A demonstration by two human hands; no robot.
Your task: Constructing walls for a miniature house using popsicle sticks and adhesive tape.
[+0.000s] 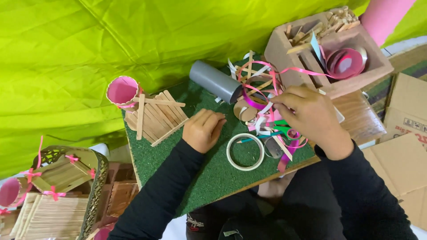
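R hand (311,118) fingertips hidden in ribbon scraps (267,95).

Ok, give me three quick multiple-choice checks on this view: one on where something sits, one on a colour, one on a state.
1. Where is the white tape ring?
A. In the cardboard box
B. Flat on the green mat, between the hands
C. On the grey tube

2. What colour is the inside of the paper cup?
A. Pink
B. Blue
C. Black

3. How is the left hand?
A. Spread flat
B. Raised off the mat
C. Curled into a loose fist on the mat

Answers: B, it lies on the green mat between both hands; A, its lining shows pink; C, the fingers are folded under.
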